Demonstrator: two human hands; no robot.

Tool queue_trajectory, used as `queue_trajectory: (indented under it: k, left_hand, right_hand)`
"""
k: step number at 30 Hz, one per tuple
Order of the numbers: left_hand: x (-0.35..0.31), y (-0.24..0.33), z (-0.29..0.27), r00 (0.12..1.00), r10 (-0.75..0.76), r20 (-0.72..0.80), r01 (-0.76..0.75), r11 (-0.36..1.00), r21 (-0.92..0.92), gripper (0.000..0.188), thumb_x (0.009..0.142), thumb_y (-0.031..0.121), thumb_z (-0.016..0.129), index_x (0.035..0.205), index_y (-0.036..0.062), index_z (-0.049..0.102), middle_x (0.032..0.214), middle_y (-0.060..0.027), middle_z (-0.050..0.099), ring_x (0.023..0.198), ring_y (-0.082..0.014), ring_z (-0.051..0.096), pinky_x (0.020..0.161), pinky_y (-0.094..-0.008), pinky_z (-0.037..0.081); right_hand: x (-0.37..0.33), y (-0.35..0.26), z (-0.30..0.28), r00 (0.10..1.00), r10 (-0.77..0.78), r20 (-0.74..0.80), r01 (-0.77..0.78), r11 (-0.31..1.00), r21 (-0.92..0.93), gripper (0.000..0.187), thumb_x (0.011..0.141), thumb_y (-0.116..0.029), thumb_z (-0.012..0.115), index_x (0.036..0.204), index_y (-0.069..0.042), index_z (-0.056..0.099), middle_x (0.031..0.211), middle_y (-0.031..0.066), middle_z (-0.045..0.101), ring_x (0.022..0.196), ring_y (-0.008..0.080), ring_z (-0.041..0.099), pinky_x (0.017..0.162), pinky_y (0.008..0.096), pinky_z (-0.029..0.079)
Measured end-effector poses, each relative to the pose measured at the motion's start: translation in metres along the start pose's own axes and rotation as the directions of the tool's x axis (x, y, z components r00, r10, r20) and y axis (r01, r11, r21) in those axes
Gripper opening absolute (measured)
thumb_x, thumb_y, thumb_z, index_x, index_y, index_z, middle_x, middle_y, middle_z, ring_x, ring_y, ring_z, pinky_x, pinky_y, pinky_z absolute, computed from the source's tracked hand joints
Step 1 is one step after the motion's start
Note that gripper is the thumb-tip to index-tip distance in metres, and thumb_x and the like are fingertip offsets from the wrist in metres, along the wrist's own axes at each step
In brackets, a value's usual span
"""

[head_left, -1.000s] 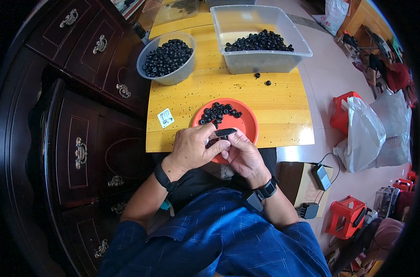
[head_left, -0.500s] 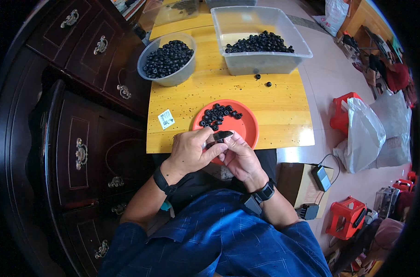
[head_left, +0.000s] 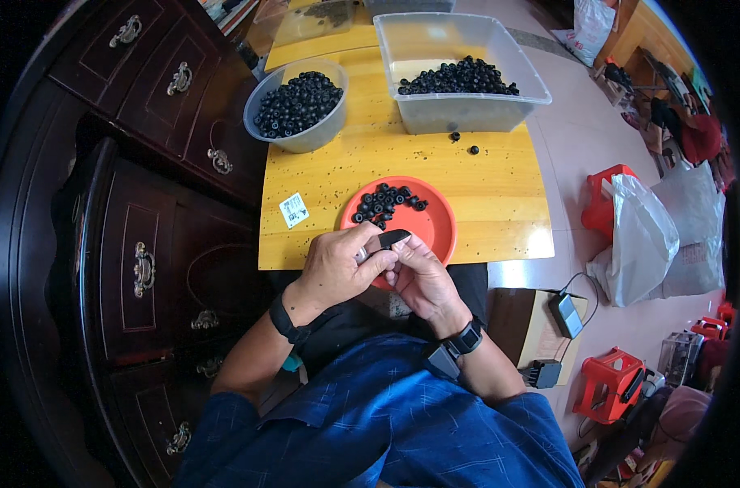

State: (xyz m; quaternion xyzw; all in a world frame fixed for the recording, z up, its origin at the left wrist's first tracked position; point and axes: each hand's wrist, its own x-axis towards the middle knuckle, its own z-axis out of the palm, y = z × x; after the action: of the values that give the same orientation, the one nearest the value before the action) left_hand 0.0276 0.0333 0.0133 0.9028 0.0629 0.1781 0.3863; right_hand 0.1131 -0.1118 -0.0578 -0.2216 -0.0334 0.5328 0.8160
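left hand point(head_left: 333, 268) and right hand point(head_left: 419, 276) pinched together on a small dark part point(head_left: 392, 238) | at 6 o'clock edge of orange plate point(head_left: 435, 232) | looks light, stiff, easily dropped; best pinched at its ends

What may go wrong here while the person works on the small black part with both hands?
The left hand and right hand hold the black part partly beyond the table edge, so it might fall into the lap. The orange plate of black rings sits close to that edge and could be knocked. Two loose rings might roll away.
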Motion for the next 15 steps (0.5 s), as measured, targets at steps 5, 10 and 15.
queue_trajectory:
  k: [5,10,15]
  left_hand:
    - [0.014,-0.010,-0.020,0.959,-0.157,0.234,0.154,0.988,0.033,0.019,0.083,0.017,0.076,0.084,0.0013,0.064,0.068,-0.0089,0.063,0.061,-0.0154,0.061,0.058,-0.0302,0.048]
    - [0.063,-0.062,-0.068,0.949,-0.304,-0.086,0.305,0.952,-0.005,0.026,0.089,0.024,0.074,0.091,-0.0009,0.067,0.069,0.0014,0.060,0.068,-0.0072,0.056,0.063,-0.0263,0.047]
    - [0.082,-0.075,-0.082,0.913,-0.252,-0.320,0.244,0.967,-0.066,0.032,0.092,0.022,0.072,0.109,-0.0033,0.064,0.083,0.0040,0.058,0.075,-0.0036,0.050,0.067,-0.0230,0.044]
  right_hand:
    - [-0.004,-0.009,0.007,0.990,-0.026,-0.136,-0.004,0.976,-0.217,0.009,0.100,-0.015,0.060,0.106,-0.009,0.061,0.102,0.0029,0.067,0.093,0.0108,0.065,0.078,0.0260,0.054]
    - [-0.001,-0.032,0.006,0.938,-0.346,0.000,0.218,0.592,-0.776,0.019,0.094,-0.010,0.066,0.112,-0.004,0.060,0.112,0.0074,0.067,0.105,0.0192,0.064,0.088,0.0298,0.051]
    - [0.001,-0.067,-0.002,0.852,-0.507,0.129,0.259,0.195,-0.946,0.025,0.087,-0.009,0.070,0.110,-0.003,0.062,0.113,0.0121,0.067,0.108,0.0245,0.063,0.093,0.0358,0.048]
